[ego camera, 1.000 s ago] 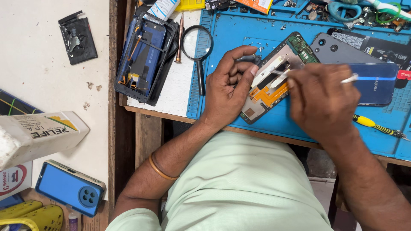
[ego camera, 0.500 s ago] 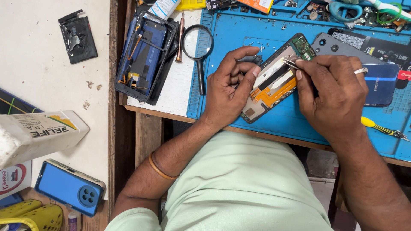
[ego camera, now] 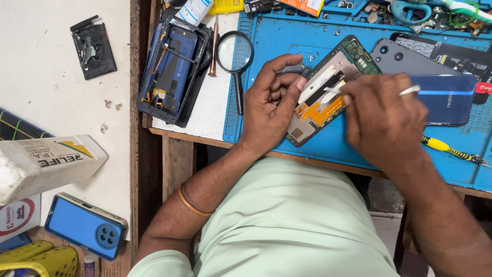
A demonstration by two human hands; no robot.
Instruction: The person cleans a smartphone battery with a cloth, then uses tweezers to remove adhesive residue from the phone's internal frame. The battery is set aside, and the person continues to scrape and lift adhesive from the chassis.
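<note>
The opened phone point(ego camera: 328, 92) lies tilted on the blue mat point(ego camera: 287, 46) between both hands: left hand point(ego camera: 269, 105) grips its edge, right hand point(ego camera: 384, 118) pinches tweezers point(ego camera: 410, 91) over it.

A long white rectangular carton point(ego camera: 43, 163) with a green and yellow corner mark lies tilted at the left edge, on the pale surface. Just below it, at the frame's edge, sits a white label with a red ring point(ego camera: 15, 217). At the top edge stand a white printed tube point(ego camera: 195, 10), a yellow flat package point(ego camera: 225, 5) and an orange printed card point(ego camera: 306, 5).
</note>
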